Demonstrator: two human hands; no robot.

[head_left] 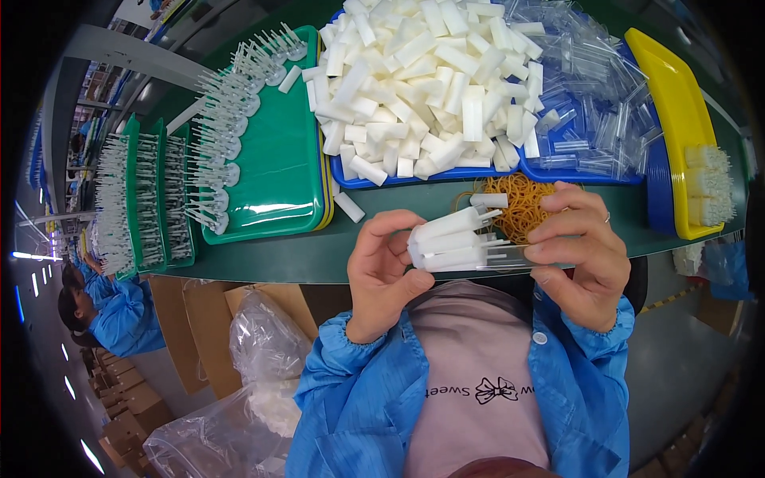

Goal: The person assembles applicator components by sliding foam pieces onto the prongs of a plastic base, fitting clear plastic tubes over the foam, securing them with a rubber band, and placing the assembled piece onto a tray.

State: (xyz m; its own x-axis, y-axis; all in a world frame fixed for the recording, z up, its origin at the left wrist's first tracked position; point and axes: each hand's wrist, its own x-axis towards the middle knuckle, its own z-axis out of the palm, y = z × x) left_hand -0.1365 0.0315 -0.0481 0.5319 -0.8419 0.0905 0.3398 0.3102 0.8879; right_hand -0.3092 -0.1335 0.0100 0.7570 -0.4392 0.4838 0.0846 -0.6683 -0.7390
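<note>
Dark green workbench (414,209) behind, bundle of white plastic sticks in clear sleeves (456,239) clamped between both hands, left hand (381,271) closed on butt ends, right hand (580,253) pinched on tips, above heap of tan rubber bands (522,203)

A bare strip of bench (263,259) runs left of the rubber band pile (522,203), open to a hand. Beyond the pile, the blue tray (434,177) heaped with white pieces blocks the way; the green tray (275,171) stands farther left, the yellow tray (677,119) to its right.

A small bundle of white plastic tubes (454,239) with thin prongs lies sideways, stacked together, just in front of the pile of orange rubber bands (522,205).
</note>
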